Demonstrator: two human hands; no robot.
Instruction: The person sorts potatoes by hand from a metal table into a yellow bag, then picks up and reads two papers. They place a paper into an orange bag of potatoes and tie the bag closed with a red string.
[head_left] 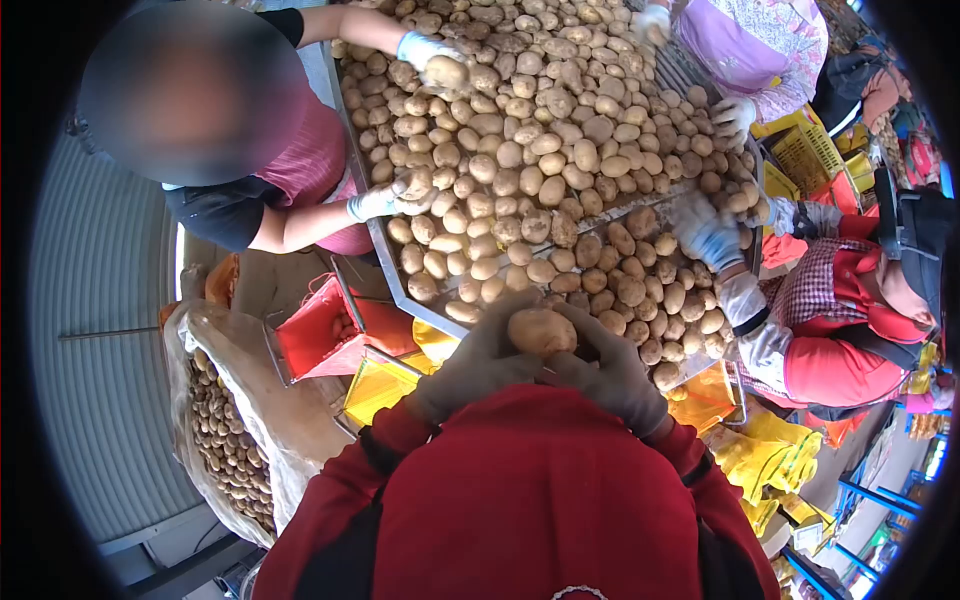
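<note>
Close to my chest, both my grey-gloved hands are closed round one large potato [542,333]. My left hand [478,352] grips it from the left, its fingers curling over the top. From the right, my right hand [612,372] presses against it, fingers bent along its side. The lower part of the potato is partly covered by my fingers. Just beyond my hands lies a broad heap of potatoes [590,155] on a metal-edged sorting table [392,278].
A person at the left holds potatoes in gloved hands [432,62]. Two more people work at the right, one gloved hand [705,232] over the heap. Below the table hang a red bag [318,325] and a yellow bag [375,392]. A white sack of potatoes [290,425] stands lower left.
</note>
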